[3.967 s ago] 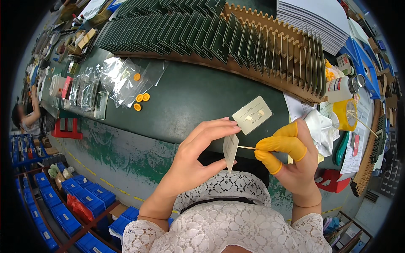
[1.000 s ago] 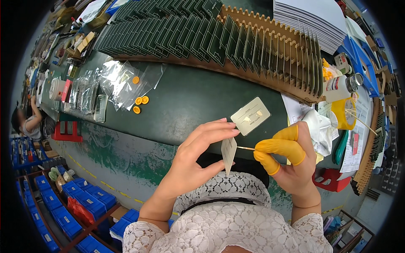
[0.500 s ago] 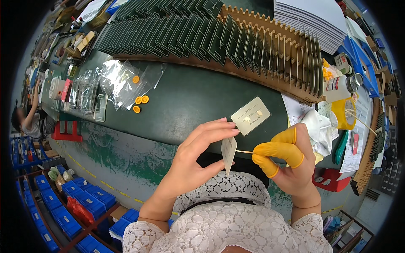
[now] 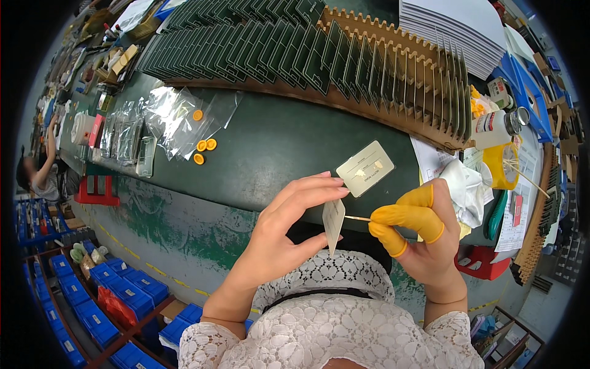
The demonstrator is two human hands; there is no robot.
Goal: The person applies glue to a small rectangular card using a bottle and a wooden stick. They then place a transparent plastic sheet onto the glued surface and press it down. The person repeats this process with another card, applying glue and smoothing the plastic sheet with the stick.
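Note:
My left hand [image 4: 279,230] pinches a thin pale rectangular plate [image 4: 332,222] by opposite edges, thumb below and fingers above, tilted nearly edge-on. My right hand [image 4: 427,237] wears yellow finger cots on several fingertips and grips a thin wooden stick [image 4: 357,218]. The stick's far tip meets the side of the plate that faces my right hand; that tip is hard to make out. Just beyond my left fingertips, a similar cream plate [image 4: 357,175] with printing and two pale patches lies flat on the dark green tabletop [image 4: 289,141].
A notched brown rack [image 4: 393,114] of upright dark green plates spans the back. Rolled orange finger cots [image 4: 201,146] and clear plastic bags [image 4: 184,117] lie left. At right are a white cloth [image 4: 464,190], a bottle [image 4: 495,128], yellow tape [image 4: 501,166] and a green-handled tool [image 4: 497,215].
My right hand has shifted very slightly to the right with the stick. My left hand and the plate have barely moved.

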